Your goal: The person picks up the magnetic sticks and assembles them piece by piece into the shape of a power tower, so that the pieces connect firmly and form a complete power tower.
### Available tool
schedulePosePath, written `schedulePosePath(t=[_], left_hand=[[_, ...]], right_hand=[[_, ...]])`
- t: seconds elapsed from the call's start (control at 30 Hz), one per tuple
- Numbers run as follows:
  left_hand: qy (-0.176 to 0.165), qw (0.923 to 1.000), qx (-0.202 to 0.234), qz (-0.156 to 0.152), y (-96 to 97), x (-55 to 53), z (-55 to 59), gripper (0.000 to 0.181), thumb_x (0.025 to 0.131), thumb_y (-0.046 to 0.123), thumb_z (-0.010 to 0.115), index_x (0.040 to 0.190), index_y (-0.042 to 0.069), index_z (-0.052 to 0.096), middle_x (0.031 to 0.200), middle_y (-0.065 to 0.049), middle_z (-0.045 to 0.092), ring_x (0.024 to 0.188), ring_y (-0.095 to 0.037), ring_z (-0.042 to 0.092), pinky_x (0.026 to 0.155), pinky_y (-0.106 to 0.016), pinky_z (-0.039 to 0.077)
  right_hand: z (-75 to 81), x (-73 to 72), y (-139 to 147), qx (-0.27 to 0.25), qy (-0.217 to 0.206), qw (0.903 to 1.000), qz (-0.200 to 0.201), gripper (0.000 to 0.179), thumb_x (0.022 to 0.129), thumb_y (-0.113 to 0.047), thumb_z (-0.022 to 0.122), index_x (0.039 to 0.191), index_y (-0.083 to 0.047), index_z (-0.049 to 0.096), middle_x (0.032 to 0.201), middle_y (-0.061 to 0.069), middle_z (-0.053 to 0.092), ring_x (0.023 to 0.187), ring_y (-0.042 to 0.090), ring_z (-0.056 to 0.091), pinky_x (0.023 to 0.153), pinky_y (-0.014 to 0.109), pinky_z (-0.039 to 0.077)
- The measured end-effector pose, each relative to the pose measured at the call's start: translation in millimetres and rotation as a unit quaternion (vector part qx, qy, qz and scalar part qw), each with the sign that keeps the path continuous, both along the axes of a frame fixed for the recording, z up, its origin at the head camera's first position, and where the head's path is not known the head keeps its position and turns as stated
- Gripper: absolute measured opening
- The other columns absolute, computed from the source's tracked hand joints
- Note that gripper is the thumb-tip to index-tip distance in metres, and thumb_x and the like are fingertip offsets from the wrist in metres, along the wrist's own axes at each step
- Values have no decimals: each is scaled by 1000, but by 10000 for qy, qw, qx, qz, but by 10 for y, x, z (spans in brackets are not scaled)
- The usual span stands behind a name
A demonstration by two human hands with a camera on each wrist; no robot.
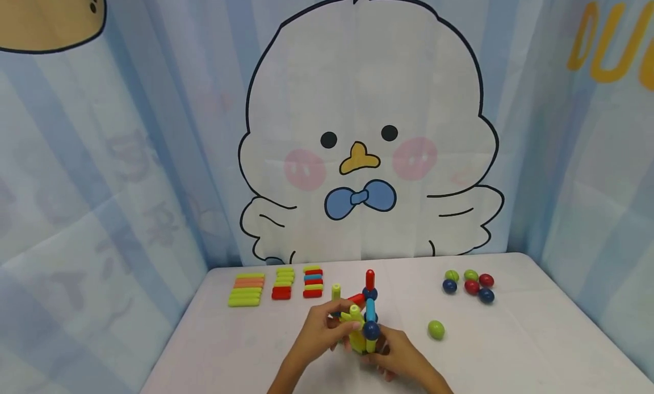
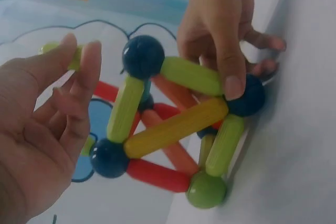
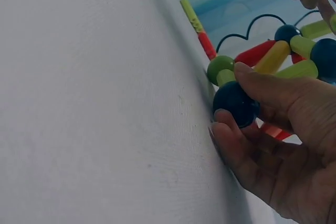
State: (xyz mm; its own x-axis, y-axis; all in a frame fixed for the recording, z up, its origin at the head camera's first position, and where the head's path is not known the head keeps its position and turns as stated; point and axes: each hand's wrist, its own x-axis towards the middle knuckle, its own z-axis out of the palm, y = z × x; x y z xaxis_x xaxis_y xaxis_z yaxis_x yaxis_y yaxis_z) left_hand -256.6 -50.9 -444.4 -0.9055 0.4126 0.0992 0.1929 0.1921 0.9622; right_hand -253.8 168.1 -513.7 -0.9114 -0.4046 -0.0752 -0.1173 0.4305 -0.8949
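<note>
A frame of coloured rods and balls (image 1: 370,330) stands on the table, with dark blue balls and a green ball (image 2: 206,189) at its corners. My right hand (image 1: 401,354) pinches a low dark blue ball (image 3: 236,104) of this frame between thumb and fingers. At the frame's upper left, my left hand (image 1: 324,331) pinches a short light green rod (image 2: 77,57) between thumb and fingertips. A yellow rod (image 2: 176,128) runs slantwise across the near face. Red rods (image 2: 158,176) join other corners.
Sorted rods lie at the back left: long ones (image 1: 245,290), shorter ones (image 1: 283,284) and another stack (image 1: 313,281). Several loose balls (image 1: 472,286) sit at the back right. A single green ball (image 1: 436,330) lies right of my right hand. A printed curtain (image 1: 363,87) hangs behind.
</note>
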Motion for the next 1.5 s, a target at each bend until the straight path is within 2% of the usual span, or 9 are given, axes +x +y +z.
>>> schedulePosePath(t=[0.67,0.77,0.87,0.93,1.03,1.17,1.27,1.37,1.5], left_hand=[[1222,9897,-183,720,371,71,-91,33,87,28,72,115,11,69,104,-9,73,59,-1,62,55,-18,54],[1972,9695,163,1445,324,108,-95,20,90,24,71,103,9,71,92,-6,72,55,-2,57,53,-18,52],[2745,9294,415,2431,233,83,-111,8,93,18,67,89,12,68,75,1,66,57,-4,52,52,-18,48],[2874,9134,379,2859,149,40,-125,8,94,19,65,89,13,66,75,3,62,63,-5,53,53,-18,48],[2513,9258,-47,2824,16,-29,-166,17,93,26,67,104,13,64,92,1,63,81,-12,57,63,-22,52],[1692,9620,-967,1914,-95,-89,-241,46,88,41,71,123,14,59,119,-5,60,102,-22,58,76,-30,56],[1396,9715,-1351,1356,-105,-127,-314,54,84,47,72,123,13,59,120,-6,61,102,-22,61,77,-31,58],[1293,9756,-1327,1176,-86,-156,-361,52,83,47,74,119,11,61,114,-5,64,97,-19,63,75,-29,57],[1328,9753,-1297,1196,-71,-159,-386,47,82,44,75,115,12,62,106,-1,66,91,-13,62,71,-24,55]], right_hand=[[-41,-11,6,-120,-98,9998,97,56,84,-27,77,129,-3,54,82,3,59,56,13,61,46,23,50],[-42,-16,14,-78,-183,9998,84,56,83,-28,78,128,-3,55,82,3,60,57,14,61,47,24,51],[-25,-34,44,10,-227,9997,130,54,83,-29,78,124,-4,56,84,3,61,58,15,60,48,25,51],[-9,-52,75,97,-222,9995,183,52,83,-28,77,124,-3,56,85,3,62,61,16,60,50,26,51],[38,-72,138,261,-186,9992,231,52,84,-28,77,124,-2,56,87,3,63,65,16,60,53,27,52],[168,-71,264,589,-82,9981,164,51,82,-25,78,122,-1,56,91,4,64,67,17,61,56,29,54],[290,-64,376,1050,251,9939,-227,41,80,-19,80,112,-4,60,94,5,65,69,17,60,59,31,55],[376,-59,490,1958,864,9721,-959,33,78,-18,81,106,-10,64,98,6,63,75,15,58,71,36,57],[385,-43,655,3158,1348,9237,-1696,36,77,-25,82,109,-16,66,109,10,58,73,15,55,71,40,55]])
